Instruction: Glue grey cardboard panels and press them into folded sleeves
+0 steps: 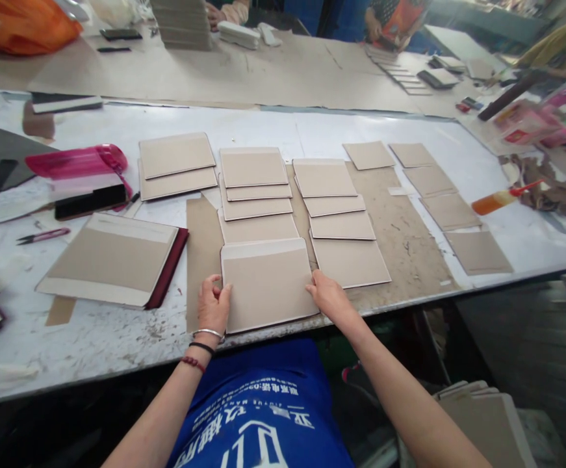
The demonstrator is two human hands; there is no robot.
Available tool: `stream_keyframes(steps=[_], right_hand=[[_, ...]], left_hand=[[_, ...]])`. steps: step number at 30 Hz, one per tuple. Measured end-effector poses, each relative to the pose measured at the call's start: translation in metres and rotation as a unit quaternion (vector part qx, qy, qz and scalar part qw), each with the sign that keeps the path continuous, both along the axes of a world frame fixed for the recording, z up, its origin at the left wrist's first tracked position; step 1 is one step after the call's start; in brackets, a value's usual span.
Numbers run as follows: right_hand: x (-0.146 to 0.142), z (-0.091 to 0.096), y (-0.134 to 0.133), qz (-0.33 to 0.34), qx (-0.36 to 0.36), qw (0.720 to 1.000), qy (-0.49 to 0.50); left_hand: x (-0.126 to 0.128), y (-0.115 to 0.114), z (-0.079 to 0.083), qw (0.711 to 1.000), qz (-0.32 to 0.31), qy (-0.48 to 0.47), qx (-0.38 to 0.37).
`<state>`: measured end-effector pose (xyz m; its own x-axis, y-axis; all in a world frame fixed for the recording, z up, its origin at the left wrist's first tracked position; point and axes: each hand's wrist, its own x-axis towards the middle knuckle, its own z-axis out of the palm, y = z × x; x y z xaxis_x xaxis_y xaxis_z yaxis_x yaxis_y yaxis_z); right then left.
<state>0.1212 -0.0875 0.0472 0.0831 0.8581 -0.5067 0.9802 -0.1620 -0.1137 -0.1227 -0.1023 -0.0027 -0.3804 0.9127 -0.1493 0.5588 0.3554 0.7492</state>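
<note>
A flat beige panel (268, 286) with a paler strip along its far edge lies at the near edge of the table, in front of me. My left hand (214, 304) grips its left side, thumb on top. On the opposite side, the fingers of my right hand (330, 296) pinch the panel's right edge. Beyond it, overlapping beige panels form a middle column (253, 168) and a right column (325, 179). Another panel (351, 260) lies just past my right hand.
Left are a stack of larger panels (112, 257), a black phone (90, 201), a pink pouch (78, 161) and thread snips (43, 236). Smaller panels (480, 252) and an orange-tinted glue bottle (497, 201) lie right. Across the table, a person's hands (374, 29) work near an orange apron.
</note>
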Motion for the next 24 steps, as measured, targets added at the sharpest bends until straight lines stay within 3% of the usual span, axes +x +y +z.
stream_keyframes(steps=[8, 15, 18, 21, 24], right_hand=[[0.001, 0.001, -0.002, 0.013, 0.009, 1.000, -0.004], [-0.008, 0.007, -0.006, 0.040, 0.039, 0.996, -0.065], [-0.019, 0.010, -0.004, 0.032, 0.111, 0.990, -0.083], [-0.032, 0.002, 0.002, 0.116, 0.227, 0.966, -0.026], [-0.039, -0.017, 0.008, 0.221, 0.265, 0.938, 0.043]], left_hand=[[0.002, -0.006, -0.014, 0.987, -0.076, 0.117, 0.075], [-0.001, -0.007, -0.018, 0.947, -0.140, 0.275, 0.094], [0.000, -0.008, -0.018, 0.932, -0.152, 0.315, 0.098], [0.000, -0.008, -0.016, 0.924, -0.152, 0.338, 0.099], [0.000, -0.008, -0.012, 0.916, -0.141, 0.362, 0.102]])
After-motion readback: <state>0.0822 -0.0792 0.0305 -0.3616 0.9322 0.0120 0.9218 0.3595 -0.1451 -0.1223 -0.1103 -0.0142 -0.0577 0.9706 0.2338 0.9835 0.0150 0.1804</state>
